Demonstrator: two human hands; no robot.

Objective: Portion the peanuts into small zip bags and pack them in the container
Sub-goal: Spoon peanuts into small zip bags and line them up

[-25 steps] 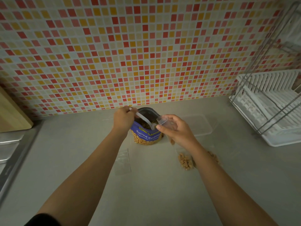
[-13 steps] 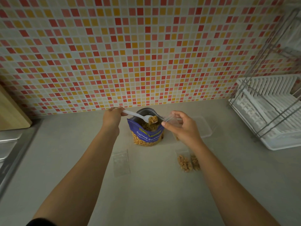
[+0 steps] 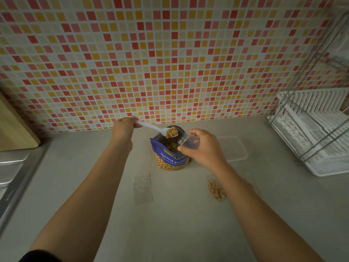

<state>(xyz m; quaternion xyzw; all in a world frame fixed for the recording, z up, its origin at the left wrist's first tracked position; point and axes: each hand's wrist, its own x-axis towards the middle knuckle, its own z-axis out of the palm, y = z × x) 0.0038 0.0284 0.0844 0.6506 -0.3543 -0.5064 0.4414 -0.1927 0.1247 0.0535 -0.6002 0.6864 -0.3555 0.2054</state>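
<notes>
The left hand (image 3: 123,127) holds a white plastic spoon (image 3: 149,126) with its fingers curled round the handle. The handle's end is buried in the fist, so the exact grip cannot be read. The spoon's bowl carries a heap of peanuts (image 3: 171,132) and hangs over the open mouth of the peanut bag (image 3: 171,159), a blue pouch standing upright on the desk (image 3: 179,224) near the tiled wall (image 3: 170,63).

The right hand (image 3: 204,148) is just beside the spoon's bowl and pinches a small zip bag (image 3: 188,143) between thumb and fingers (image 3: 194,132). The bag is clear and hard to make out; its mouth seems turned toward the spoon, but whether it touches the spoon cannot be told. The hand covers the right end of the pouch's label.

Behind the right hand a clear container (image 3: 236,148) sits on the desk, its edges faint against the grey surface. An empty zip bag (image 3: 142,189) lies flat near the left forearm — almost invisible but for its outline. A filled zip bag (image 3: 216,190) lies by the right forearm, which hides part of it.

At the right a white dish rack (image 3: 311,133) is cut off by the picture's edge; at the left only slices of a wooden board (image 3: 15,129) and a sink (image 3: 11,167) show.
</notes>
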